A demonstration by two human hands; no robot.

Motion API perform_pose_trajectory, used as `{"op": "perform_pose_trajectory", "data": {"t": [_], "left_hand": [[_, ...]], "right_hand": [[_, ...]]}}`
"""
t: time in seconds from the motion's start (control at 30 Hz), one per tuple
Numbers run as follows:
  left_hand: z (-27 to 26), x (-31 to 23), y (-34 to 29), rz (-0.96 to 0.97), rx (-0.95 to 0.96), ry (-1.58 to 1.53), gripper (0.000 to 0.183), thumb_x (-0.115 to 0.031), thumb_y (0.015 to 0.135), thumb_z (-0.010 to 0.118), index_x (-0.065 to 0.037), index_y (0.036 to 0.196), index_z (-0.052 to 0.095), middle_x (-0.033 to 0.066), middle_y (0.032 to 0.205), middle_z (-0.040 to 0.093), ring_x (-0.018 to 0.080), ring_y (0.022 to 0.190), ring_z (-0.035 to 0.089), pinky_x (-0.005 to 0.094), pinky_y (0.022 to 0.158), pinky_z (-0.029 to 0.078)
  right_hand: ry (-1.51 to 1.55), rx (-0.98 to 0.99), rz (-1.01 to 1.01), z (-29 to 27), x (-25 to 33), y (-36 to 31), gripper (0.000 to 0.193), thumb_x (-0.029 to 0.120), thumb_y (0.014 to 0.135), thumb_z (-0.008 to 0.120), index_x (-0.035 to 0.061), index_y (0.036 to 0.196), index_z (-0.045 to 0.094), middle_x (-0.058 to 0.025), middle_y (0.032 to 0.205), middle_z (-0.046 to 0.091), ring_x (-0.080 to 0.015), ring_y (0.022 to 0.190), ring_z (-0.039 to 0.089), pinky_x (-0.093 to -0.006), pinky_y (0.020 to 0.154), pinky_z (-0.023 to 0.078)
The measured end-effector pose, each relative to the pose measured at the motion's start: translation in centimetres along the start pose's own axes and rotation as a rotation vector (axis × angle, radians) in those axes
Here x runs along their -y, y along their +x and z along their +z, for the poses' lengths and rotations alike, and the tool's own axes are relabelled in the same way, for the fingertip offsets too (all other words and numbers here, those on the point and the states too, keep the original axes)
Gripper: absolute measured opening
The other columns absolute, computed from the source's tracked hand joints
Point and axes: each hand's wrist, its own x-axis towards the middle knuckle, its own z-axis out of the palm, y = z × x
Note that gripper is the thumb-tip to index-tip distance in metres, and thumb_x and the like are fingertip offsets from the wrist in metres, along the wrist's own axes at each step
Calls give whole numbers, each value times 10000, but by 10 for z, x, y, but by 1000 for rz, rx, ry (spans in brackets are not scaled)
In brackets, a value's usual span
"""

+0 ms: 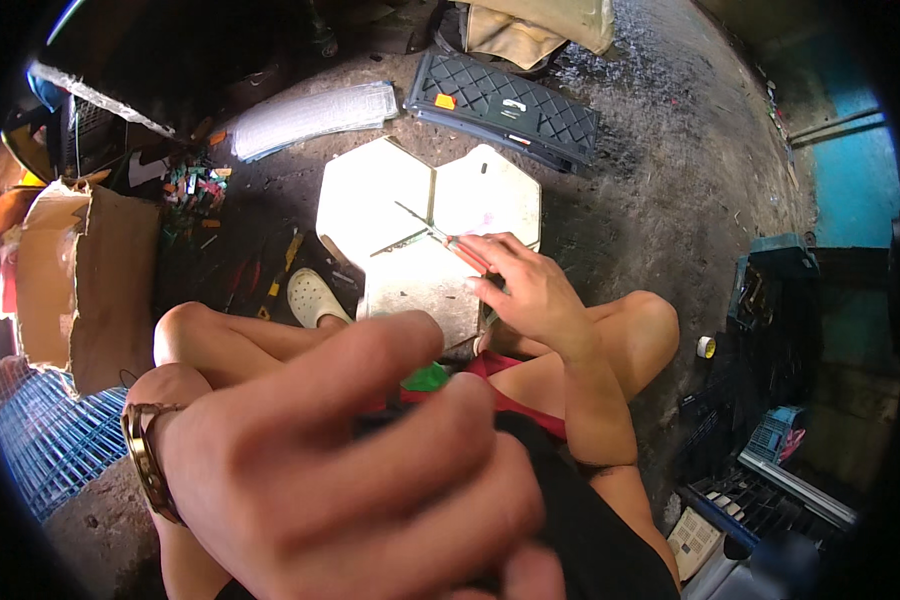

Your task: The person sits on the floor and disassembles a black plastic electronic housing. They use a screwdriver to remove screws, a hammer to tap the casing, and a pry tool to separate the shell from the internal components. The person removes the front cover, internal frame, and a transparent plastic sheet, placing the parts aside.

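My right hand [530,290] is closed around a slim tool with a red-orange handle [467,256]. Its thin dark end points up and left across a white tabletop made of hexagonal panels [378,190]. Whether the tool is a screwdriver or pliers I cannot make out. Close to the camera and blurred, my left hand [340,450] hangs over my lap with a gold watch [148,465] at its wrist. Its fingers are loosely bent and apart; nothing shows in them, and the palm is hidden. Past its fingertips a green piece [426,377] lies by my lap.
A cardboard box [115,285] and a blue wire rack [55,430] stand at the left. Beyond the tabletop lie a plastic-wrapped stack [315,115] and a black ribbed panel [505,105]. Small scraps [198,190] litter the floor. A tape roll [706,347] lies right, near dark crates.
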Motion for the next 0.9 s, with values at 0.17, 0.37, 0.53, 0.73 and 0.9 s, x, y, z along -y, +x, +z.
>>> {"op": "perform_pose_trajectory", "data": {"t": [0.17, 0.37, 0.53, 0.73, 0.9], "left_hand": [[0, 77, -3, -164, -67, 362, 211, -81, 815, 775, -62, 953, 617, 81, 848, 654, 223, 767, 658, 358, 682, 524], [25, 183, -40, -527, 227, 300, 215, -105, 918, 737, -40, 1096, 636, 109, 912, 684, 229, 813, 677, 384, 758, 550], [40, 219, -82, -620, 422, 198, 444, -175, 941, 737, -54, 1345, 598, 179, 1155, 713, 284, 1055, 703, 414, 912, 549], [41, 201, -69, -631, 396, 138, 516, -219, 941, 745, -57, 1401, 576, 189, 1272, 685, 321, 1125, 682, 430, 952, 534], [49, 199, -63, -595, 373, 146, 519, -271, 927, 754, -50, 1372, 600, 187, 1236, 701, 338, 1111, 672, 432, 977, 513]], "right_hand": [[10, -100, 102, 12, -22, 9, 433, 176, 917, 670, 108, 1344, 643, -133, 1213, 679, -324, 979, 706, -406, 880, 559], [-163, -26, 259, 71, -50, 24, 400, 187, 927, 597, 99, 1317, 623, -195, 1210, 642, -383, 1139, 629, -475, 988, 512], [-152, -61, 239, 88, -70, 33, 363, 106, 920, 568, 18, 1263, 647, -225, 1242, 627, -385, 1180, 606, -496, 971, 528], [-142, -107, 184, 97, -70, 40, 360, 126, 919, 602, 35, 1264, 642, -213, 1202, 628, -395, 1131, 627, -495, 960, 534], [-243, -133, 114, 117, -75, 39, 427, 123, 872, 577, 20, 1283, 628, -209, 1227, 622, -376, 1151, 621, -490, 956, 533]]}}
